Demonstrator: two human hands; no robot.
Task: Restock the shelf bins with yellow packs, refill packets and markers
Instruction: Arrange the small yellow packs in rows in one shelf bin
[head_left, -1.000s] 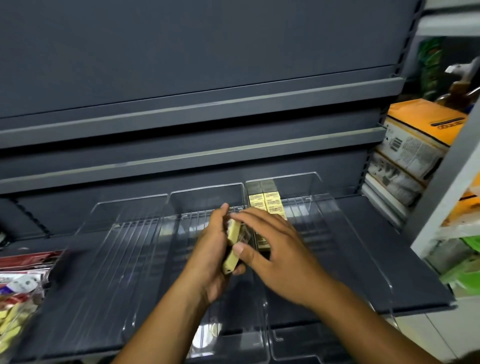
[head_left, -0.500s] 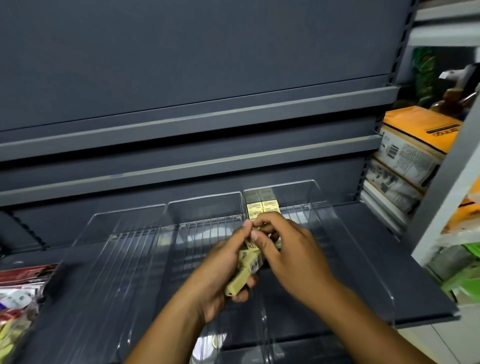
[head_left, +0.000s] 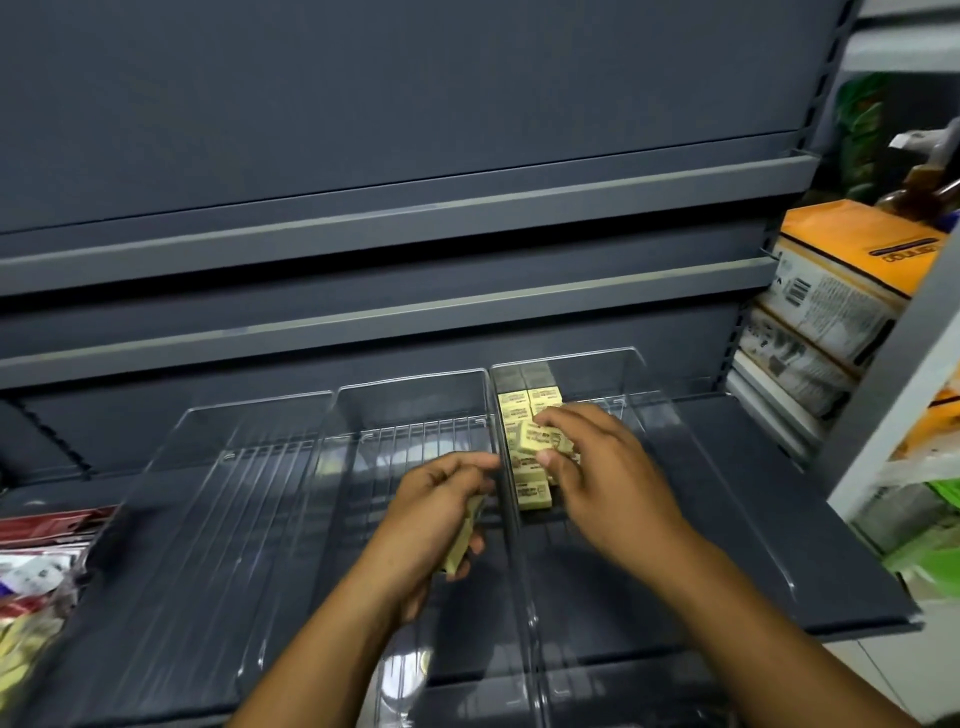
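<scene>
Over 3 bins (head_left: 410, 375), right hand (head_left: 608, 483) pinches 1 yellow pack (head_left: 535, 439), left hand (head_left: 431, 514) several.

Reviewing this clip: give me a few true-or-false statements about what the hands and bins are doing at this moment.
1. The right hand pinches a small yellow pack above the rightmost clear plastic bin. True.
2. The left hand holds nothing. False: it grips several yellow packs.
3. The leftmost bin holds the stocked packs. False: the rows of stocked yellow packs lie in the rightmost bin.
4. Orange-topped cardboard cartons are stacked right of the dark grey metal shelf. True.
</scene>
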